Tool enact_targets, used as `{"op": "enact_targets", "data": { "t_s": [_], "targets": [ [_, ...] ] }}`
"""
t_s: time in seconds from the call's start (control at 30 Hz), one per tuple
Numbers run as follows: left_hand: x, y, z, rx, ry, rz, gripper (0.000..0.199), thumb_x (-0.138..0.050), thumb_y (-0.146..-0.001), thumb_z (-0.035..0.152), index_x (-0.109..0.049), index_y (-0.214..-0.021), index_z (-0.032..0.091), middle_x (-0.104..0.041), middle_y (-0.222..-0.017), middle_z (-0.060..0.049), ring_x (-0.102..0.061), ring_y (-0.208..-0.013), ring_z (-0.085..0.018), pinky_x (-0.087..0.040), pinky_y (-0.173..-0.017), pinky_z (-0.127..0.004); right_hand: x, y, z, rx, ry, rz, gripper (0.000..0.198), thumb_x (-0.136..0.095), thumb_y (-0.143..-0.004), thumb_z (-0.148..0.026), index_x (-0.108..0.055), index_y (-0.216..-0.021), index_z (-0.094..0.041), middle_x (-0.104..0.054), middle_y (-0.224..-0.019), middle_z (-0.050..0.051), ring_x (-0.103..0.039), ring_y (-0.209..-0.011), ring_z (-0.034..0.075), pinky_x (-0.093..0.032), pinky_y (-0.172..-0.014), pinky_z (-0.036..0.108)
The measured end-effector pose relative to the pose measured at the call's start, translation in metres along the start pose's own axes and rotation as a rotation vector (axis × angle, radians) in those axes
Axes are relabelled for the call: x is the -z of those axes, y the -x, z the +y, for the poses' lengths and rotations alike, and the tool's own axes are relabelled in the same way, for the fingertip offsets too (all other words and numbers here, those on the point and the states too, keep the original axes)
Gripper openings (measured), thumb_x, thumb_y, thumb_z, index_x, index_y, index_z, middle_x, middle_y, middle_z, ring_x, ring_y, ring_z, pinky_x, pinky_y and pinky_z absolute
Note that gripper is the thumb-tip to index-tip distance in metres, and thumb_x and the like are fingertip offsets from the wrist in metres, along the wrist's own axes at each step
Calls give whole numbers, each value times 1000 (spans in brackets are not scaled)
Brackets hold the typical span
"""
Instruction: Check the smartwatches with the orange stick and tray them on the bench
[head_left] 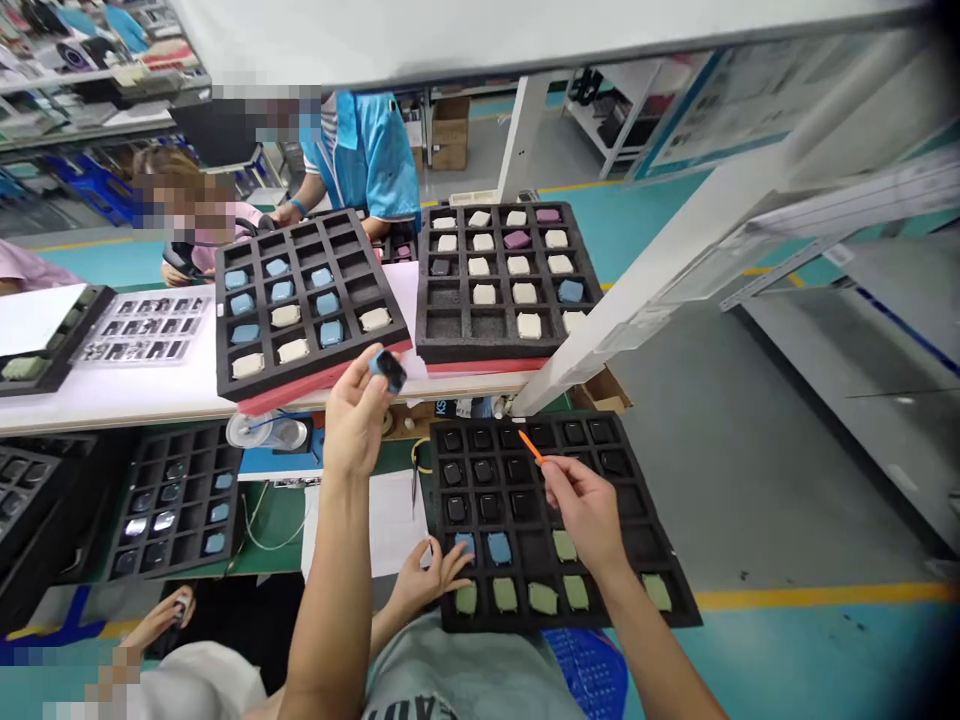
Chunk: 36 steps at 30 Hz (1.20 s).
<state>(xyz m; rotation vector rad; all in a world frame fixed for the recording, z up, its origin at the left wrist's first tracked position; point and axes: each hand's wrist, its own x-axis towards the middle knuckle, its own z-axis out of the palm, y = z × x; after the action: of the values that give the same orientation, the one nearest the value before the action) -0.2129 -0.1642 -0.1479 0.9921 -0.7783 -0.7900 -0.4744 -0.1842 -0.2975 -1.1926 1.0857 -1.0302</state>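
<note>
My left hand [354, 415] is raised in front of the shelf edge, fingers pinching a blue watch case [388, 370] with a dark glassy face. Held in my right hand [589, 508] is a thin orange stick [531, 446], its tip pointing up and left over the black foam tray [534, 548]. Black watch cases [484, 470] fill much of that tray's far rows. Blue cases [499, 548] and green cases [543, 598] lie in its near rows. A co-worker's hand [420, 580] reaches in from the left and touches a blue case at the tray's corner.
Two foam trays [444, 295] [360, 290] with white, blue and purple cases rest on the shelf. A white post [637, 275] slants at the right. Below left lie another tray [184, 520], white paper [390, 520] and tweezers [415, 480]. Co-workers sit across and beside me.
</note>
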Motion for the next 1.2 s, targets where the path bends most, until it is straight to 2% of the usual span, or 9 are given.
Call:
{"op": "enact_targets", "data": {
  "t_s": [0.07, 0.17, 0.23, 0.4, 0.63, 0.83, 0.93, 1.07, 1.2],
  "targets": [
    [18, 23, -4, 95, 134, 22, 40, -78, -77, 30, -66, -113, 18, -63, -119, -9, -59, -114, -25, -55, -94, -42, -6, -1, 19, -1, 53, -33, 49, -62, -84, -60, -70, -96, -14, -66, -85, 8, -61, -77, 19, -50, -69, 27],
    [38, 46, -9, 197, 306, 87, 33, -73, -81, 27, -68, -111, 15, -62, -120, -10, -63, -105, -23, -58, -85, -35, -21, 5, 56, -16, 148, -69, 57, -59, -80, -67, -71, -100, -15, -68, -113, 13, -63, -104, 28, -49, -92, 39],
    [47, 58, -10, 268, 417, 145, 32, -65, -86, 25, -66, -115, 11, -62, -119, -11, -64, -98, -19, -58, -79, -28, -32, 10, 79, -45, 217, -82, 63, -59, -71, -75, -72, -88, -15, -69, -111, 16, -63, -105, 35, -46, -96, 48],
    [57, 80, -5, 362, 629, 248, 35, -38, -99, 23, -65, -114, 6, -63, -106, -13, -63, -83, -16, -55, -68, -23, -50, 14, 97, -23, 306, -137, 63, -52, -77, -73, -71, -94, -15, -68, -116, 16, -62, -109, 34, -47, -96, 46],
    [74, 106, -1, 334, 731, 328, 34, -37, -98, 22, -63, -111, 5, -63, -99, -13, -61, -79, -15, -52, -65, -22, -89, 11, 68, 122, 420, -317, 59, -40, -89, -65, -65, -105, -14, -69, -106, 13, -64, -93, 26, -48, -79, 32],
    [109, 140, -10, 288, 694, 479, 32, -41, -97, 23, -61, -115, 6, -64, -103, -14, -62, -77, -15, -51, -63, -23, -144, 53, 79, 207, 592, -795, 39, -41, -89, -49, -63, -79, -18, -65, -75, 6, -58, -69, 21, -37, -65, 28],
    [133, 158, -16, 275, 699, 586, 32, -41, -97, 22, -60, -117, 5, -64, -106, -15, -63, -78, -16, -53, -63, -23, -157, 76, 92, 191, 679, -959, 32, -43, -88, -41, -60, -73, -18, -61, -67, 6, -53, -63, 21, -27, -60, 28],
    [153, 167, -20, 291, 758, 709, 31, -41, -96, 15, -57, -120, 2, -65, -108, -16, -65, -81, -16, -55, -68, -23, -160, 87, 99, 109, 712, -1011, 30, -43, -84, -41, -58, -72, -17, -61, -69, 8, -54, -67, 22, -27, -62, 29],
    [150, 148, -8, 261, 784, 654, 30, -44, -96, 13, -56, -121, 3, -64, -111, -17, -66, -99, -23, -58, -84, -29, -152, 78, 96, -23, 597, -1016, 38, -39, -83, -49, -57, -76, -16, -61, -71, 7, -59, -67, 20, -35, -59, 26]
  ]
}}
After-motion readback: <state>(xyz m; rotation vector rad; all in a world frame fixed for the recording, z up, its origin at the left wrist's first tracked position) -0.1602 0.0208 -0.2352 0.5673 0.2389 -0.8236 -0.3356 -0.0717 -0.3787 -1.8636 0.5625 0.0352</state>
